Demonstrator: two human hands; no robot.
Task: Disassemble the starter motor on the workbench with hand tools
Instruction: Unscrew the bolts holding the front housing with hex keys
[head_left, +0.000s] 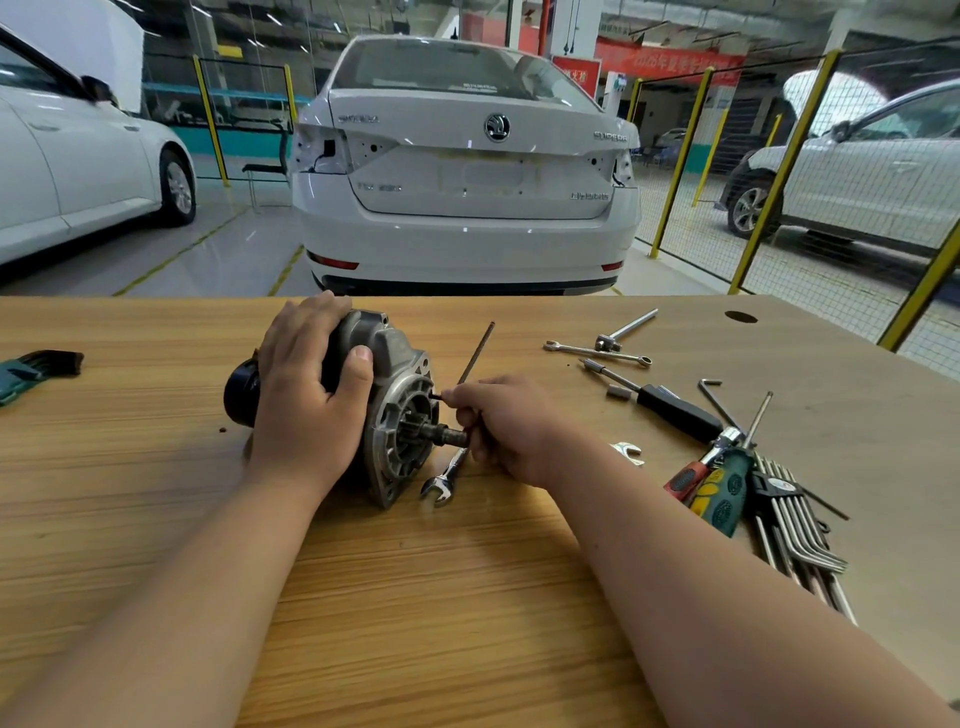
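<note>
Starter motor (400, 353) at worktop (467, 597) centre, flange facing 3 o'clock. My left grip (306, 395) clasps the housing; my right grip (498, 426) pinches a thin hex key (475, 356) at the flange. Next move, I judge: steady turning to loosen the fastener.

Wooden workbench (415, 597) bears starter motor (395, 374), wrench (441, 480), hex keys (789, 525).

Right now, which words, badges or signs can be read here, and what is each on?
"SUPERB": right-hand chrome lettering on the white saloon car's boot lid.
"SKODA": left-hand chrome lettering on that lid, blurred, barely legible.
Lower boot badges, red hanging banner, red wall sign: too blurred to read.
</note>
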